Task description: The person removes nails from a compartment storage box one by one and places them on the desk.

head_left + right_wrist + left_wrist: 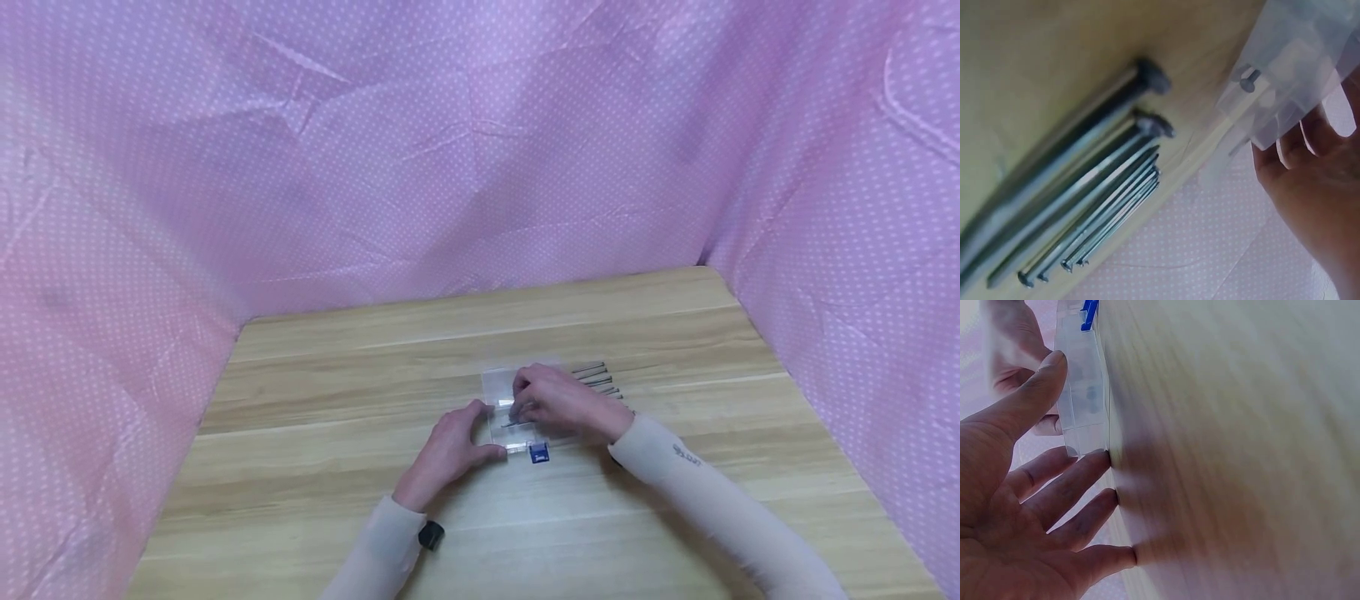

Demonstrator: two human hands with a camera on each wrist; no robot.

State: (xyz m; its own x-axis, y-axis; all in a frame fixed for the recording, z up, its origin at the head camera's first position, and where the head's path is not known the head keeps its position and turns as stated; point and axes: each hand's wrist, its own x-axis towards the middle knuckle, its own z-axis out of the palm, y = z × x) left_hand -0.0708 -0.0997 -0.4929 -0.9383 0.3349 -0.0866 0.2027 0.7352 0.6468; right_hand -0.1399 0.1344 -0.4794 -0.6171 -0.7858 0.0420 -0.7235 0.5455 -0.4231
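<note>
A clear plastic box [498, 385] with a blue latch [538, 453] lies on the table between the hands. My left hand [447, 446] grips its left end, the thumb on the near side and the fingers farther back; the left wrist view shows the thumb against the box wall [1082, 381]. My right hand [555, 398] is over the box, fingertips bent together at a thin dark nail [516, 424], which they seem to pinch. The right wrist view shows a nail [1249, 81] at the box, and its right-hand fingers are out of sight.
Several long metal nails [596, 377] lie in a row to the right of the box, partly behind the right forearm. They fill the left of the right wrist view [1079, 181]. Pink dotted cloth [465, 167] hangs around the wooden table [315, 467].
</note>
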